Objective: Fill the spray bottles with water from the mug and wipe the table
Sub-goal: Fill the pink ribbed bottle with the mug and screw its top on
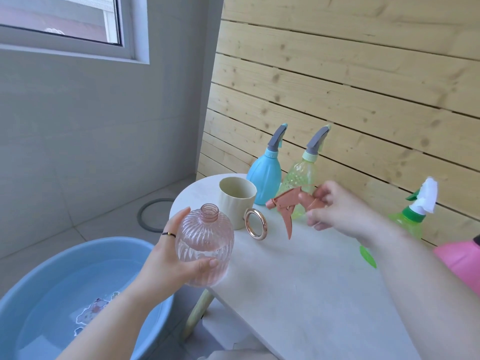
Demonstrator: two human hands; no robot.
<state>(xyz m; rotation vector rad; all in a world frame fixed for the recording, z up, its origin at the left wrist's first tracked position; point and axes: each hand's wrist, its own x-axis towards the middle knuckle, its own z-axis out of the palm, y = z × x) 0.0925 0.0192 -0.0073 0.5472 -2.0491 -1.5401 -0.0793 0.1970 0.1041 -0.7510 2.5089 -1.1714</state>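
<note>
Head view: left hand (167, 258) grasps pink bottle (205, 237), right hand (336, 207) pinches detached trigger sprayer (287, 203).

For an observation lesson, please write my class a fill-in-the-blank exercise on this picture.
1. The left hand grips the clear ribbed plastic bottle, tinted ____.
2. The right hand holds the brownish-pink plastic spray head with its ____.
3. The cream mug with the rose-gold ring handle stands on the pale table, beside the opaque ____ plastic spray bottle.
4. The round blue plastic basin on the floor holds ____.
Missing words: pink; fingers; blue; water.
</note>
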